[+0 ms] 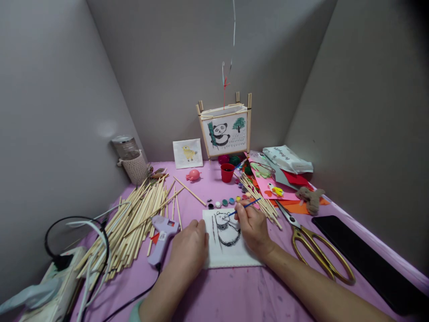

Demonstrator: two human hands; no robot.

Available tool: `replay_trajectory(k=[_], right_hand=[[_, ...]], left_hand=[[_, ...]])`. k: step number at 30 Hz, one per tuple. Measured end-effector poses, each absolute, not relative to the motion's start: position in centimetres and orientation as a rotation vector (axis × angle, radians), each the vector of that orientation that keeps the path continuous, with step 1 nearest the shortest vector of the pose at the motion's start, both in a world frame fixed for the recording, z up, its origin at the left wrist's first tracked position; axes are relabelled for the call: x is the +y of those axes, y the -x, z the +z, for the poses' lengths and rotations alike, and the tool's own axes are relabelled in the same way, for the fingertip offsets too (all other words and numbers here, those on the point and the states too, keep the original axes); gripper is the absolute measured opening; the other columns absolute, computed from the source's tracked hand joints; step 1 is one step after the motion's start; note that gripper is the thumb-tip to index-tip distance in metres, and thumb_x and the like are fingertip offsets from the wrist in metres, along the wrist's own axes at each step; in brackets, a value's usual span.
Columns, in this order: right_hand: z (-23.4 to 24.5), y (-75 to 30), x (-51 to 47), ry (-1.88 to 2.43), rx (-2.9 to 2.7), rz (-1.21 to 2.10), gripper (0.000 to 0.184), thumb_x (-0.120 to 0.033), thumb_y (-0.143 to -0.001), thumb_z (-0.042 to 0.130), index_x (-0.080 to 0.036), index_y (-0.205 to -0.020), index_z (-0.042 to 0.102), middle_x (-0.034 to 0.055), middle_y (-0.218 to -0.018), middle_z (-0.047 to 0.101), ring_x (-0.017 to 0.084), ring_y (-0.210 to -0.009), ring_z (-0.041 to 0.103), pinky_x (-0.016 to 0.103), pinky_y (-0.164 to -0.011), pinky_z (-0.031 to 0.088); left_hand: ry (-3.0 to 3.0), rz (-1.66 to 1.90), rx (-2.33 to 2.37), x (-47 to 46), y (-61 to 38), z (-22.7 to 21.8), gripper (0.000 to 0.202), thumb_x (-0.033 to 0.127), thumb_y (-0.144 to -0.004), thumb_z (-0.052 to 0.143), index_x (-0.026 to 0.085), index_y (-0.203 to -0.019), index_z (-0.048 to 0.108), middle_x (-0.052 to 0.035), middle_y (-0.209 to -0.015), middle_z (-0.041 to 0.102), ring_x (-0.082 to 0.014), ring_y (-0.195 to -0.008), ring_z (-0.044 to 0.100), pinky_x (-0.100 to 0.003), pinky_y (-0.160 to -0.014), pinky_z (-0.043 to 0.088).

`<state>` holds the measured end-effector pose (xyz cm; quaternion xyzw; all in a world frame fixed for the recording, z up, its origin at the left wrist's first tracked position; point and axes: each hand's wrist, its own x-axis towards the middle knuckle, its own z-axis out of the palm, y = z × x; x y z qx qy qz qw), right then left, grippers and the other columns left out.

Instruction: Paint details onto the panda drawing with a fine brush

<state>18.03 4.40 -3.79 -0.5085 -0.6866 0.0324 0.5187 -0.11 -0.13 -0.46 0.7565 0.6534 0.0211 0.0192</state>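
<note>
The right hand [253, 228] pinches a blue paintbrush [246, 206] over the panda sketch [223, 235] — the left hand [189, 249] rests loosely curled at its edge. A glue gun [161, 237] and gold scissors [317, 255] flank it on pink cloth [214, 295].

Skewers [130, 228] lie left of the drawing [228, 255], scissors [296, 237] right, paint pots [224, 202] behind it.

Blue-handled paintbrush [247, 206] held in right hand [254, 228], tip lowered to black panda drawing [225, 229] on white paper [231, 256] beneath the grip; left hand [189, 248] rests against the sheet's edge.
</note>
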Motion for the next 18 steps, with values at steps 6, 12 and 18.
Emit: replay_trajectory(k=[6, 12, 18], right_hand=[[-3.80, -18.07, 4.32, 1.230, -1.651, 0.080, 0.036, -0.034, -0.096, 0.038, -0.017, -0.073, 0.060, 0.0032, -0.060, 0.063, 0.015, -0.054, 0.058, 0.026, -0.056, 0.040], [-3.75, -18.02, 4.32, 1.243, -1.650, 0.077, 0.037, -0.034, -0.096, 0.038, -0.016, -0.072, 0.060, 0.0038, -0.060, 0.063, 0.015, -0.054, 0.057, 0.026, -0.056, 0.039], [-3.83, -18.04, 4.37, 1.253, -1.645, 0.035, 0.038, -0.034, -0.096, 0.038, -0.016, -0.071, 0.060, 0.0037, -0.059, 0.062, 0.015, -0.054, 0.056, 0.026, -0.056, 0.039]], left_hand=[[-2.352, 0.064, 2.024, -0.18, 0.08, -0.41, 0.018, 0.023, -0.089, 0.038, 0.019, -0.095, 0.055, -0.0048, -0.090, 0.062, -0.0209, -0.079, 0.064, -0.031, -0.064, 0.044], [-2.346, 0.067, 2.029, -0.05, 0.11, -0.47, 0.019, 0.023, -0.089, 0.038, 0.019, -0.096, 0.055, -0.0047, -0.090, 0.061, -0.0208, -0.079, 0.064, -0.031, -0.064, 0.044], [-2.338, 0.042, 2.029, -0.01, 0.05, -0.48, 0.020, 0.024, -0.089, 0.037, 0.019, -0.097, 0.055, -0.0054, -0.091, 0.061, -0.0198, -0.081, 0.063, -0.030, -0.065, 0.044]])
